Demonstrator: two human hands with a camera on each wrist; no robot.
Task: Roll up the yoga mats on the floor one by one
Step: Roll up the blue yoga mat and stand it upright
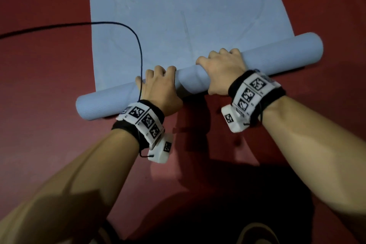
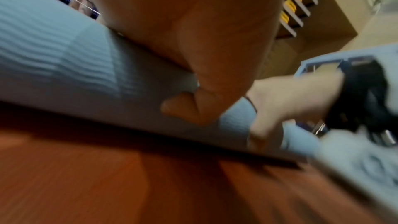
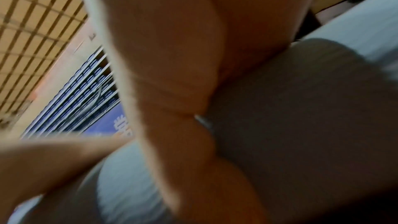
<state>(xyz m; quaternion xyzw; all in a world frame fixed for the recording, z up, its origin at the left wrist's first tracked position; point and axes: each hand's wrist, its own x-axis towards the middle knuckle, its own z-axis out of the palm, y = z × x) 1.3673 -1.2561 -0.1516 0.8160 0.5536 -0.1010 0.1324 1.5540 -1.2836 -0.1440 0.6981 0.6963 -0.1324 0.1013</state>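
Lying crosswise under both grips, the rolled part of the yoga mat (image 1: 198, 77) slants, right end farther; left hand (image 1: 158, 87) and right hand (image 1: 221, 71) curl over it, flat mat ahead on the floor (image 1: 39, 65).

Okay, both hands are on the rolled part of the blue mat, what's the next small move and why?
Probably push the roll forward another turn. The left hand and right hand already curl over it, and much flat mat lies ahead. Mind the black cable crossing the mat near the left hand; it could get rolled in.
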